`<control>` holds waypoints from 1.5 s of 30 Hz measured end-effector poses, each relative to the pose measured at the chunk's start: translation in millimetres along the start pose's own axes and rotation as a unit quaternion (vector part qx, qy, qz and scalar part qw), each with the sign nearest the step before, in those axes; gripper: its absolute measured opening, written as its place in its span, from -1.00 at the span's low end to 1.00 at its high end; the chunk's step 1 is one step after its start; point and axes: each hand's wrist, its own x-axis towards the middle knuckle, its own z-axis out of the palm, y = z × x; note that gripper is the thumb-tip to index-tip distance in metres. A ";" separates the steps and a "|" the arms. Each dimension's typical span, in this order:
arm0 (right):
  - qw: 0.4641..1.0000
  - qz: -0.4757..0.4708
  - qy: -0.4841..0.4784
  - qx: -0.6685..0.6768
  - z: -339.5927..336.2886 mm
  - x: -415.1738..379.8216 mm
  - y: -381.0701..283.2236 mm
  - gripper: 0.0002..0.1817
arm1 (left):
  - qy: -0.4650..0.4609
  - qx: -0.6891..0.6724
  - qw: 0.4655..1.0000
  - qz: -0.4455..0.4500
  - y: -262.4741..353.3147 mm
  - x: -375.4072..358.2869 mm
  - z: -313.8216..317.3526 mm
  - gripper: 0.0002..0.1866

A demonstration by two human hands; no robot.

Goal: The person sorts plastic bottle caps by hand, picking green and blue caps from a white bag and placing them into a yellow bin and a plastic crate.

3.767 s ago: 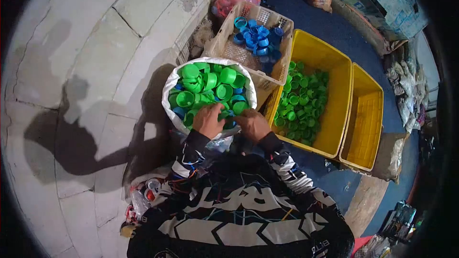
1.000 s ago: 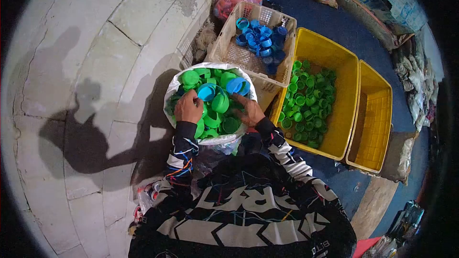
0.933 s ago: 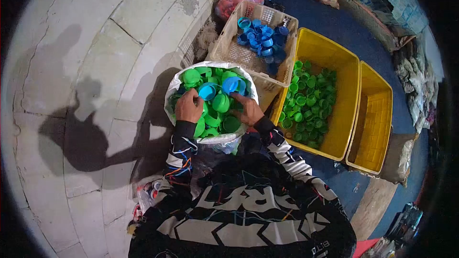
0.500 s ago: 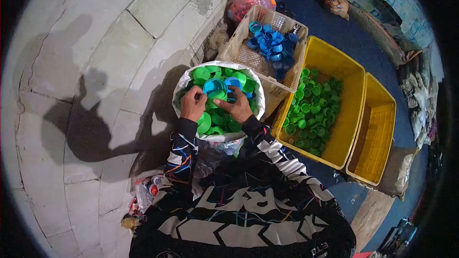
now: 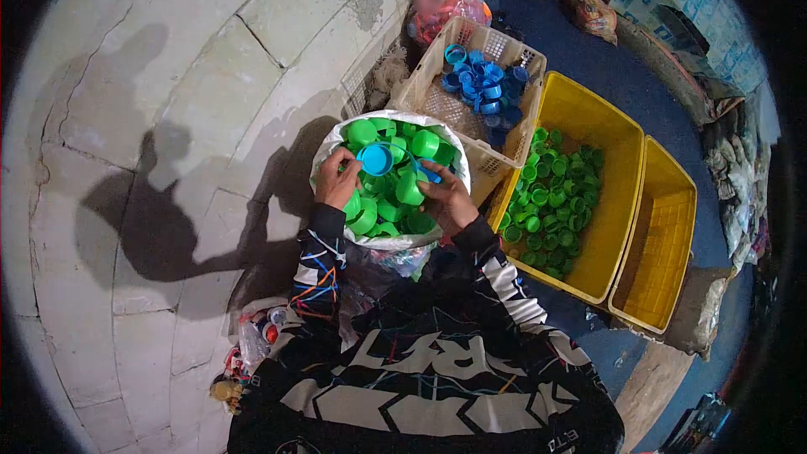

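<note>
My left hand (image 5: 338, 180) pinches the edge of a light blue cap (image 5: 375, 160) over the mouth of a white sack (image 5: 318, 147). Green caps (image 5: 361, 132) fill the sack up to its rolled rim. On the sack's right side, my right hand (image 5: 449, 198) is closed with thumb and fingers around a second blue cap (image 5: 430, 171), partly hidden by the fingers. A green cap (image 5: 408, 188) sits right by its thumb. A thin blue curved line runs between the two blue caps.
Behind the sack stands a cream crate (image 5: 403, 99) with blue caps (image 5: 486, 84). To the right, a yellow bin (image 5: 618, 105) holds many green caps (image 5: 551, 193), with another yellow bin (image 5: 670, 227) beside it. A pale wall (image 5: 202, 76) rises on the left.
My hands have moved apart, the right one shifting right and slightly down. The blue cap at my left hand has turned to show its round face.
</note>
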 end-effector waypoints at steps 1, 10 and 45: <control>0.999 -0.026 0.022 -0.034 -4.7 -0.4 3.9 -0.45 | 0.002 -0.001 1.000 0.011 -1.0 1.0 2.6 -0.86; 0.979 -0.125 0.079 -0.142 -25.8 -2.4 -1.2 -0.59 | 0.038 -0.104 0.994 -0.019 -9.4 16.1 14.1 -0.81; 0.891 -0.278 0.089 -0.348 -7.6 20.4 -17.5 -0.78 | -0.061 0.266 0.941 0.202 16.8 -54.1 -8.3 -0.53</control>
